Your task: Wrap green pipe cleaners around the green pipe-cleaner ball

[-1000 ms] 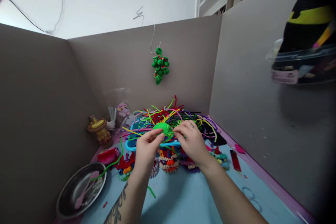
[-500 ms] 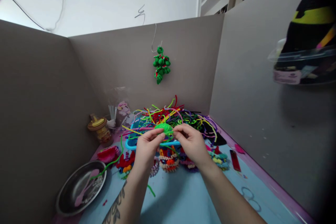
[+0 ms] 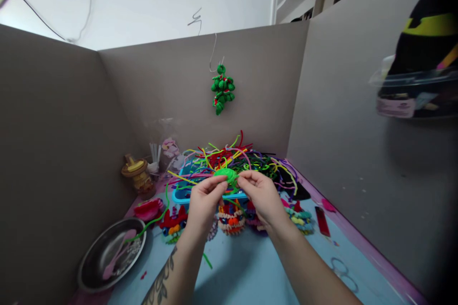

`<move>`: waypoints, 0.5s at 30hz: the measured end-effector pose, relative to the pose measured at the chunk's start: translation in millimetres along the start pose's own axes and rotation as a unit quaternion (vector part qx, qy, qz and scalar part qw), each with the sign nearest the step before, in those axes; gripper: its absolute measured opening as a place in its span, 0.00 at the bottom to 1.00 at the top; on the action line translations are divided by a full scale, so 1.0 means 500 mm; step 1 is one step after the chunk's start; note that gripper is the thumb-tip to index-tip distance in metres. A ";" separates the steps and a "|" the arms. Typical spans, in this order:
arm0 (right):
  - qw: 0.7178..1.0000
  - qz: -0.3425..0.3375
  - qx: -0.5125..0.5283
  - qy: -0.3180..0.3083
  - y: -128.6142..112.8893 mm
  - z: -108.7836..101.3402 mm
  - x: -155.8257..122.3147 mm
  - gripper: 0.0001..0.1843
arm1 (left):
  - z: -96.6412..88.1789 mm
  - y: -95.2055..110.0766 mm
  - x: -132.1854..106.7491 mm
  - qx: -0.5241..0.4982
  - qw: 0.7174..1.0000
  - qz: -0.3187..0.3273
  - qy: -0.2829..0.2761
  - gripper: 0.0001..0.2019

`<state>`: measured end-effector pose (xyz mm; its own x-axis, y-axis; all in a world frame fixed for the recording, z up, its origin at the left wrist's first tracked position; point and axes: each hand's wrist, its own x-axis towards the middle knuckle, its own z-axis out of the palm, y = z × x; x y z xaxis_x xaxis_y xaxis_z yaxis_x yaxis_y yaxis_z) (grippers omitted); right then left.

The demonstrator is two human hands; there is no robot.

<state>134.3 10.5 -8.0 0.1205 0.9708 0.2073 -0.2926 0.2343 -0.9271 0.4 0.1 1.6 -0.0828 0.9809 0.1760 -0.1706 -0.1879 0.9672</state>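
Over the blue basket's (image 3: 182, 196) front rim, a bright green piece of coiled pipe cleaner (image 3: 225, 174) is held up between both hands. My left hand (image 3: 206, 198) pinches its left side between thumb and fingertips. On the other side my right hand (image 3: 260, 196) is closed with its fingertips at the coil's right edge. Below the wrists stand several small figures of bent pipe cleaners, among them an orange and cream one (image 3: 231, 221) and a red-topped one (image 3: 173, 225). They are partly hidden by my forearms.
Loose pipe cleaners (image 3: 257, 162) heap over the basket. A metal bowl (image 3: 86, 271) with a pink spoon and small white bits lies left; scissors (image 3: 344, 274) and a red strip (image 3: 322, 221) lie right. A green ornament (image 3: 222, 90) hangs on the back panel; grey panels (image 3: 343, 119) enclose the table.
The view has shifted slightly, so everything sits a little further right. Both hands keep their pinch on the green coil, with only small finger movement.
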 end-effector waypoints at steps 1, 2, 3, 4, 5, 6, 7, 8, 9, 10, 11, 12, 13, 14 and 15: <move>1.000 0.004 0.002 0.000 -0.001 0.000 0.001 0.11 | 0.000 0.002 -0.001 0.003 1.000 0.001 -0.005 0.11; 1.000 0.004 0.004 0.001 -0.002 0.000 0.001 0.12 | 0.000 0.004 -0.002 0.008 1.000 0.003 -0.010 0.11; 1.000 0.003 0.006 0.002 -0.004 -0.001 0.001 0.12 | 0.001 0.005 -0.003 0.016 1.000 0.007 -0.013 0.11; 1.000 0.002 0.007 0.003 -0.004 -0.001 0.001 0.12 | 0.001 0.007 -0.005 0.026 0.999 0.012 -0.017 0.12; 1.000 0.002 0.009 0.002 -0.005 -0.001 0.001 0.12 | 0.001 0.008 -0.006 0.037 0.999 0.020 -0.019 0.12; 1.000 0.003 0.011 -0.001 -0.005 -0.001 0.001 0.12 | 0.001 0.008 -0.007 0.047 0.998 0.028 -0.022 0.13; 1.000 0.005 0.013 -0.005 -0.005 -0.001 0.001 0.12 | 0.001 0.008 -0.007 0.056 0.998 0.036 -0.024 0.14; 1.000 0.008 0.015 -0.010 -0.005 -0.002 0.001 0.13 | 0.002 0.006 -0.007 0.064 0.997 0.045 -0.025 0.14; 1.000 0.010 0.017 -0.015 -0.005 -0.002 0.001 0.13 | 0.002 0.005 -0.007 0.070 0.996 0.055 -0.024 0.15; 1.000 0.011 0.019 -0.019 -0.004 -0.003 0.002 0.13 | 0.002 0.003 -0.006 0.072 0.995 0.065 -0.024 0.15; 1.000 0.013 0.021 -0.020 -0.004 -0.004 0.003 0.13 | 0.002 0.001 -0.005 0.069 0.995 0.072 -0.025 0.16; 0.999 0.015 0.024 -0.017 -0.004 -0.005 0.003 0.14 | 0.002 -0.001 -0.004 0.060 0.995 0.075 -0.031 0.18; 0.999 0.018 0.027 -0.013 -0.004 -0.005 0.004 0.14 | 0.003 -0.002 -0.004 0.044 0.996 0.073 -0.040 0.21; 0.999 0.022 0.030 -0.008 -0.004 -0.006 0.005 0.14 | 0.004 -0.002 -0.003 0.025 0.996 0.066 -0.051 0.24; 0.999 0.027 0.033 -0.003 -0.004 -0.007 0.006 0.15 | 0.005 -0.002 -0.003 0.007 0.996 0.057 -0.061 0.26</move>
<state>138.6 12.9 -6.4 0.0970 0.9823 0.1604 -0.3609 0.1849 -0.9141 3.1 -1.3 0.7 0.0195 0.9519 0.3058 -0.1539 -0.2994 0.9416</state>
